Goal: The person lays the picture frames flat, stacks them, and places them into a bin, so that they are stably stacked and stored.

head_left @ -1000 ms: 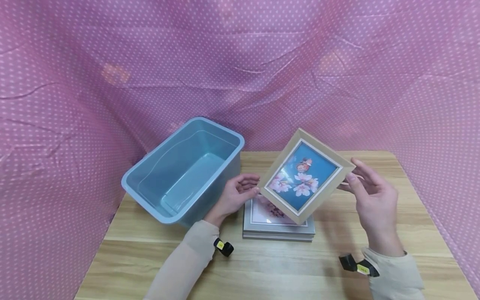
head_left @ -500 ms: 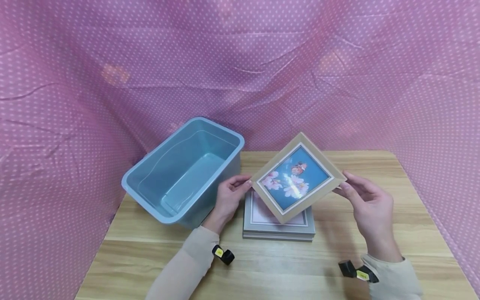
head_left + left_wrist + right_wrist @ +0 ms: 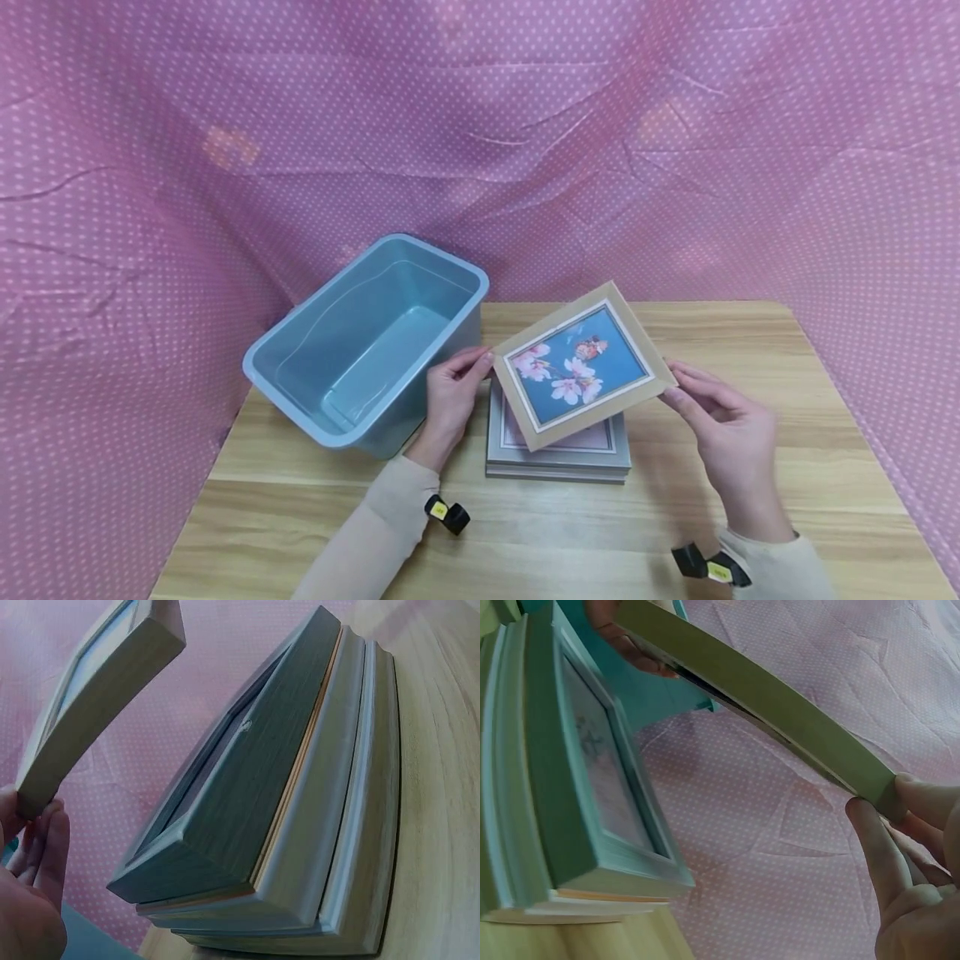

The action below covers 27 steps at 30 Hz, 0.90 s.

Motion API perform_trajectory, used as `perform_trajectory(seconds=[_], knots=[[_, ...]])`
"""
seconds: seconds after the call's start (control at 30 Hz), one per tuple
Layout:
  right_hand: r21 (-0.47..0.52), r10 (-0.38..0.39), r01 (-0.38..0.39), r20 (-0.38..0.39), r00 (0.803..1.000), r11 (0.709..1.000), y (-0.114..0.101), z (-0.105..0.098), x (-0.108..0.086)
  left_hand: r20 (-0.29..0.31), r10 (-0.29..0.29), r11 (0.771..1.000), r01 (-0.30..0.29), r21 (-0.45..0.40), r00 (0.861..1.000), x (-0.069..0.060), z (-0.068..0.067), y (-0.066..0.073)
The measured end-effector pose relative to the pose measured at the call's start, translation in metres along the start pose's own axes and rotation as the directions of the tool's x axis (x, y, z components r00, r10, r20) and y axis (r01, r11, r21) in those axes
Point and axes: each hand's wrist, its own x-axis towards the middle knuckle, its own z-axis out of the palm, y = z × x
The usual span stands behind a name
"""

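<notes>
A beige picture frame with pink blossoms and a butterfly on blue is held up tilted between both hands. My left hand pinches its left corner; the left wrist view shows thumb and fingers on that frame's corner. At the opposite corner, my right hand pinches it between thumb and fingers, as the right wrist view also shows on the frame's edge. Beneath it lies a stack of several picture frames, the top one grey-green with a pinkish picture, partly covered by the raised frame.
A light blue plastic bin stands left of the stack, close behind my left hand. Everything sits on a wooden table. Pink dotted cloth hangs around the back and sides.
The beige picture frame has turned and come lower and leftward, its right corner dropping. My left hand has shifted slightly left, and my right hand has moved down and left with it.
</notes>
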Motion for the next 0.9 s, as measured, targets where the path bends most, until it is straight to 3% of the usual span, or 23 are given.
perform_trajectory(seconds=[0.17, 0.4, 0.53, 0.7, 0.9], knots=[[-0.042, -0.048, 0.048, 0.023, 0.999, 0.998, 0.007, 0.000, -0.008, -0.026, -0.002, 0.999, 0.003, 0.039, 1.000, 0.001, 0.001, 0.003], [-0.037, -0.121, 0.123, 0.055, 0.991, 0.992, 0.019, 0.003, -0.018, -0.090, 0.050, 0.998, -0.046, 0.049, 0.995, 0.001, 0.004, 0.006], [-0.103, -0.145, 0.149, 0.042, 0.988, 0.983, 0.025, 0.004, -0.023, -0.096, 0.047, 0.994, -0.037, 0.099, 0.994, 0.001, 0.004, 0.007], [-0.144, -0.128, 0.130, 0.024, 0.992, 0.981, 0.032, 0.005, -0.030, -0.056, 0.019, 0.987, -0.010, 0.159, 0.998, 0.001, 0.002, 0.008], [-0.186, -0.073, 0.061, -0.059, 0.996, 0.981, 0.037, 0.011, -0.040, 0.026, 0.011, 0.986, -0.015, 0.163, 1.000, 0.002, -0.001, 0.006]])
